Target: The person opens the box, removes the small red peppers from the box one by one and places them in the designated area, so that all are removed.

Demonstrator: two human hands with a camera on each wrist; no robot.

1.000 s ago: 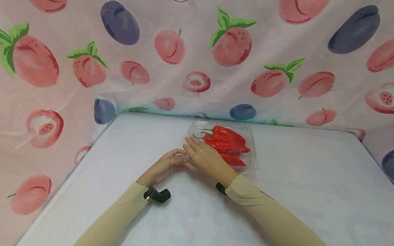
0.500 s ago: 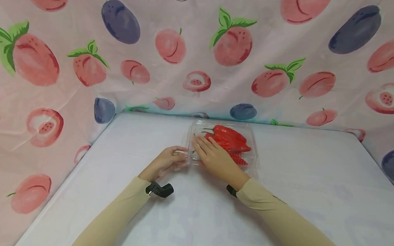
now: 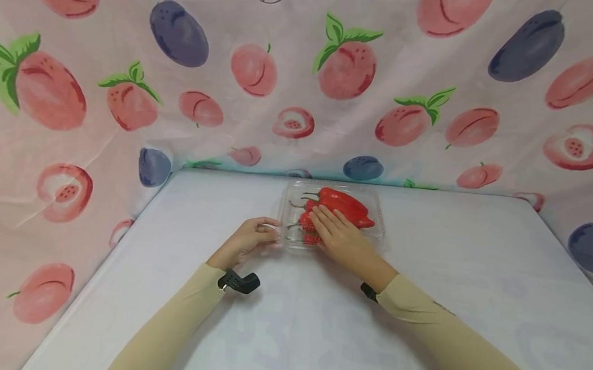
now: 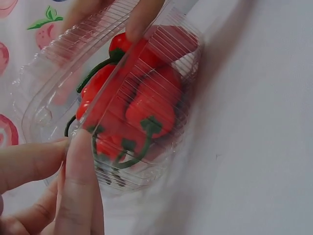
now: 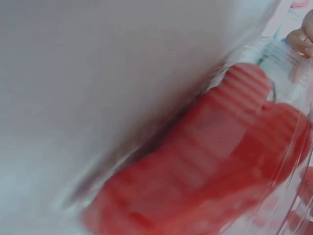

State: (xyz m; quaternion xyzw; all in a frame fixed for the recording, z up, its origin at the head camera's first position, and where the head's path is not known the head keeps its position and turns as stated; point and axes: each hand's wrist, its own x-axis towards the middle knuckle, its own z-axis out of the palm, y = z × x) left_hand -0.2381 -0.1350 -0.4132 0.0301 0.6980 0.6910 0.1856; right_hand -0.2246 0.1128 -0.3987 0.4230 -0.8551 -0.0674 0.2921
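Observation:
A clear plastic clamshell box (image 3: 293, 239) with a ribbed front wall lies near the table's far edge. Several red peppers (image 3: 343, 204) with green stems show through it. My left hand (image 3: 247, 240) is at the box's left edge; in the left wrist view its thumb and a finger (image 4: 80, 166) pinch the rim. Across the top of the lid, the right hand (image 3: 350, 246) rests with straight fingers together, covering part of the peppers. The right wrist view catches the peppers (image 5: 195, 166) up close through the ribbed wall, blurred.
A white cloth covers the table (image 3: 287, 331). Behind it hangs a pink fruit-print curtain (image 3: 294, 49), which also runs down the left side. Each wrist carries a black camera mount (image 3: 239, 281).
My right hand has slid rightward along the lid from the box's left edge to over the peppers. The left hand has stayed at the left edge with a slight shift.

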